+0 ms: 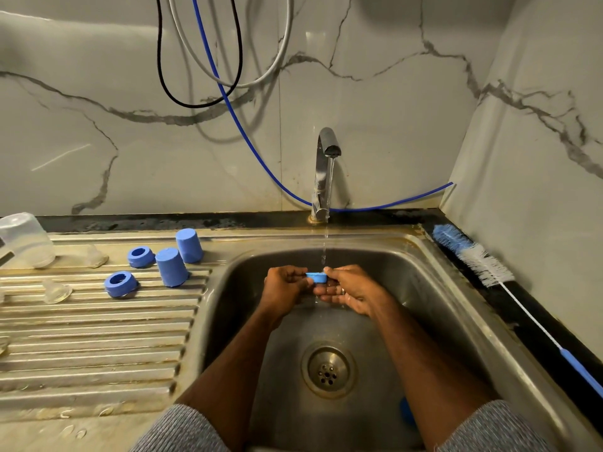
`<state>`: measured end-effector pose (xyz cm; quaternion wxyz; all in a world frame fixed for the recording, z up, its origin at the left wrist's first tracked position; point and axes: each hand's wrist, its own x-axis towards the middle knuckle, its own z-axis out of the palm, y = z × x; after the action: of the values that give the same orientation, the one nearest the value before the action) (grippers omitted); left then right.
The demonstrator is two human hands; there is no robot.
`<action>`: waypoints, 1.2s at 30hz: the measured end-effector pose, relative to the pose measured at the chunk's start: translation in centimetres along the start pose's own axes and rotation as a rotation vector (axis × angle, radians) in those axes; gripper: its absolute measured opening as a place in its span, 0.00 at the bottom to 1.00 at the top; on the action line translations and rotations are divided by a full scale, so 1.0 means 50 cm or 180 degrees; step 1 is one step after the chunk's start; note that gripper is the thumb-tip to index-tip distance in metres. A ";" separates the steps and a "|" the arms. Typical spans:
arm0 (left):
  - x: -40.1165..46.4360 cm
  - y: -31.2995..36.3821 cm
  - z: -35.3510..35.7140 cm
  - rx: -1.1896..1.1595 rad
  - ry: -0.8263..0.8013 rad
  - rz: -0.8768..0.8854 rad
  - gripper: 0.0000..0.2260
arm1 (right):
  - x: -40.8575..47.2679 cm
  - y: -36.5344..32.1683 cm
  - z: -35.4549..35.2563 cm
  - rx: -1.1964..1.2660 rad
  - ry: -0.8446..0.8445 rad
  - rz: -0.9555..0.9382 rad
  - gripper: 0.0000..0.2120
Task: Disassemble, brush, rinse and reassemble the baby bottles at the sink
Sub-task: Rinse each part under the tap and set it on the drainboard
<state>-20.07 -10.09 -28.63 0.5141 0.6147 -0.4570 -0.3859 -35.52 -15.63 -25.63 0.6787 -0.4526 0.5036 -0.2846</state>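
Observation:
Over the steel sink (385, 256), my left hand (284, 288) and my right hand (350, 290) hold a small blue bottle ring (317, 276) between them, under the thin stream from the tap (326, 168). Both hands pinch it at its edges. On the ribbed drainboard (98, 337) to the left stand two blue caps (171, 266) (189, 245), upside down, and two blue screw rings (141, 256) (120, 283). Two clear teats (57, 290) (95, 256) and a clear bottle (27, 239), mouth down, sit further left. Another blue part (407, 414) shows in the sink under my right forearm.
A blue and white bottle brush (483, 259) lies on the black counter edge right of the sink. The drain (328, 370) is in the basin's middle. Hoses and a blue tube (235, 112) hang on the marble wall behind the tap.

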 end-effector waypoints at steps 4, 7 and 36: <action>-0.002 -0.002 -0.001 0.0252 -0.0149 -0.0036 0.08 | -0.004 -0.001 -0.009 -0.0220 0.0110 -0.0010 0.12; -0.003 -0.004 0.007 0.0555 -0.0268 0.0027 0.07 | -0.003 -0.002 -0.017 -0.0618 0.0262 -0.0212 0.12; 0.010 -0.015 0.016 0.0770 0.0244 0.0278 0.12 | 0.009 0.016 0.002 0.0090 0.0194 -0.0064 0.11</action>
<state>-20.53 -10.76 -29.52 0.4696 0.6660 -0.5066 -0.2815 -35.36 -15.64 -26.52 0.6664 -0.4391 0.5154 -0.3122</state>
